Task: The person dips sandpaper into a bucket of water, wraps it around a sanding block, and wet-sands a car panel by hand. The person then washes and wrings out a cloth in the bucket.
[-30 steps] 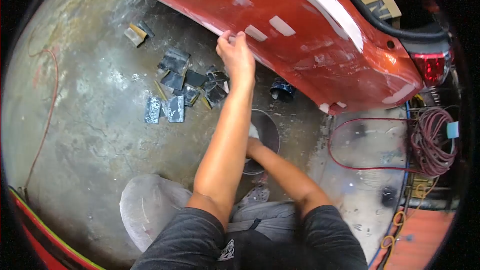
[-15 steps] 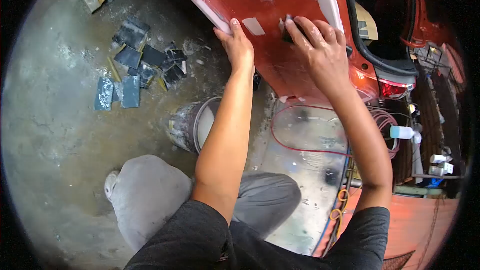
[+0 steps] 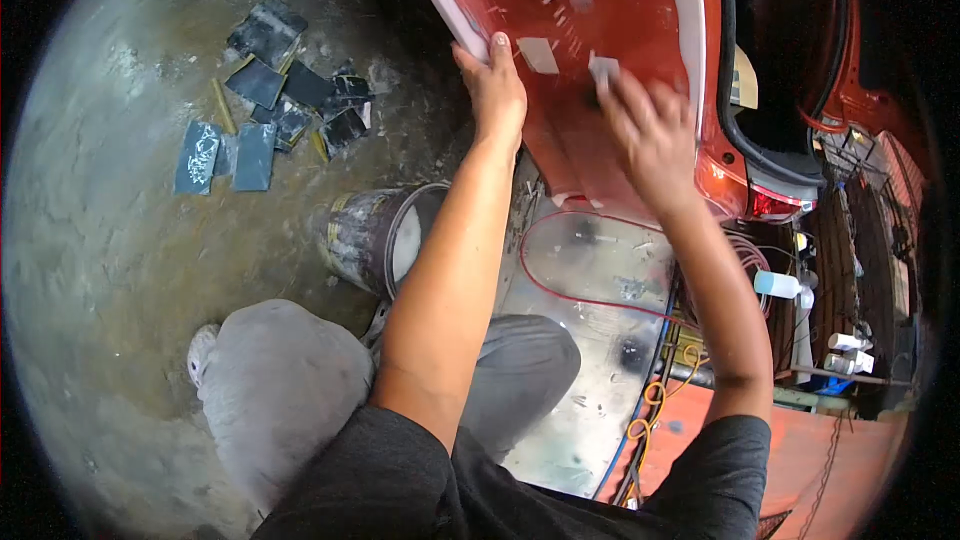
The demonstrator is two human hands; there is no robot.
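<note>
A red car body panel [image 3: 570, 130] with a pale edge and several light filler patches stands tilted in front of me. My left hand [image 3: 497, 90] is closed on its left edge, thumb on the near face and the other fingers partly hidden. My right hand [image 3: 650, 130], blurred by motion, lies against the panel's face with bent fingers. Under them a dark piece of sandpaper [image 3: 592, 96] shows only at its edge. A light patch [image 3: 604, 68] is just beyond these fingertips, and another pale patch [image 3: 539, 55] lies between the hands.
Several dark sandpaper sheets [image 3: 254, 82] lie scattered on the wet floor [image 3: 120, 280]. A stained bucket [image 3: 365, 240] with pale liquid stands beside my left forearm. A red hose [image 3: 560, 290] loops below the panel; bottles [image 3: 777, 284] are at right.
My right hand has shifted along the panel and is now blurred. White streaks, like flying droplets, now show near the patches. The view has shifted slightly; my left hand keeps its hold.
</note>
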